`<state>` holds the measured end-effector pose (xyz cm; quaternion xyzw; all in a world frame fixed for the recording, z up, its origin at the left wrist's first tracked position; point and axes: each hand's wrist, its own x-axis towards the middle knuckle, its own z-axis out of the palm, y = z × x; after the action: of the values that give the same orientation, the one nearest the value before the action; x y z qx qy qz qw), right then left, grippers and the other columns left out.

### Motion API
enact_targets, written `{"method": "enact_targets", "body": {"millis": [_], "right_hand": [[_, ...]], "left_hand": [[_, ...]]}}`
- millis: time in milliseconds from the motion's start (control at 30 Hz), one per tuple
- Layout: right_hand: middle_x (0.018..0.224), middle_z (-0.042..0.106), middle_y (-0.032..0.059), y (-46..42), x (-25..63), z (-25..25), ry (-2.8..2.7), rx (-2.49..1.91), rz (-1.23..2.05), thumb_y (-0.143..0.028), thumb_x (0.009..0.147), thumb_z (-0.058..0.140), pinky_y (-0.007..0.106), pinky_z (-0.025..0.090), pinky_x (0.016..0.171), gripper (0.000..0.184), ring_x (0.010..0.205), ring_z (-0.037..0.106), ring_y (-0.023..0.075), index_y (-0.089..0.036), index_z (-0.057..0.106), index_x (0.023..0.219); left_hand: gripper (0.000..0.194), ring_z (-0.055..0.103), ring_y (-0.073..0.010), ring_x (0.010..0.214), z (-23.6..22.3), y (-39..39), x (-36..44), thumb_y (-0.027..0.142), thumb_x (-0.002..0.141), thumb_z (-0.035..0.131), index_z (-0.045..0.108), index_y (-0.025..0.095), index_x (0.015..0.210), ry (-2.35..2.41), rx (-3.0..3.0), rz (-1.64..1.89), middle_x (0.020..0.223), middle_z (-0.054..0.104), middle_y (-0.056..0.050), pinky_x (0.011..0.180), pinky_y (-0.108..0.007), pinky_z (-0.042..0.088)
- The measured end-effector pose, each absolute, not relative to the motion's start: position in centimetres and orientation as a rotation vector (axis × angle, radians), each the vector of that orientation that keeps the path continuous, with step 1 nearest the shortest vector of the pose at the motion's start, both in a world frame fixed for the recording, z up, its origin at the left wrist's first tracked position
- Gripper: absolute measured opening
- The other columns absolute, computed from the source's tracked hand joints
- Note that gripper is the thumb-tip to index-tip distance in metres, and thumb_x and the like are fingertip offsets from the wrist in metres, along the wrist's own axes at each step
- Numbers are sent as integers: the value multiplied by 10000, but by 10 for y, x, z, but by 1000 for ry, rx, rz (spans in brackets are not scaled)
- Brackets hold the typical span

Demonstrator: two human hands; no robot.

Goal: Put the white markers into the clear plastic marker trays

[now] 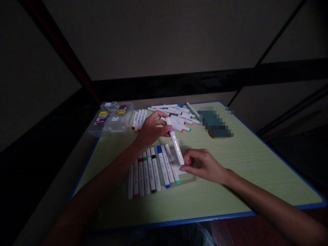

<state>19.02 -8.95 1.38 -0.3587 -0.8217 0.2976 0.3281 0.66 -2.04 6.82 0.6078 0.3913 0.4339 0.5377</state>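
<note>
A white marker (177, 146) with a purple band near its top slants in the air over a clear plastic case (191, 177). My left hand (153, 129) grips its upper end between thumb and fingers. At the lower end, the thumb and fingertips of my right hand (205, 165) close around the tip in a pinch. Inside the case, several markers (166, 167) lie side by side on the left, among them one with a blue cap. More markers (145, 176) line up to their left, partly behind my left forearm.
Loose markers (176, 111) lie in a pile at the back of the table (230, 191). A few red- and yellow-ended markers (139, 119) rest beside clear plastic boxes (118, 121) at the back left. A pixelated dark flat object (216, 123) lies at the right. Blue edging borders the table.
</note>
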Motion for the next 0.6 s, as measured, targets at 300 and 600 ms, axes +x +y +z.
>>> {"method": "enact_targets", "body": {"millis": [300, 600], "right_hand": [[581, 549, 1, -93, 193, 10, -2335, -679, 20, -297, 843, 519, 237, 346, 495, 203, 517, 477, 96, -164, 535, 691], [567, 537, -27, -95, 194, 11, -2402, -450, -290, -190, 826, 528, 260, 324, 464, 52, 504, 459, 97, -167, 567, 852]], "left_hand": [[237, 582, -81, 521, 62, -22, 12, 88, 660, 592, 442, 163, 828, 980, 1386, 923, 569, 540, 64, 505, -196, 504], [113, 618, -94, 557, 61, -21, 9, 221, 790, 493, 433, 158, 717, 964, 1390, 854, 643, 577, 16, 554, -220, 515]]}}
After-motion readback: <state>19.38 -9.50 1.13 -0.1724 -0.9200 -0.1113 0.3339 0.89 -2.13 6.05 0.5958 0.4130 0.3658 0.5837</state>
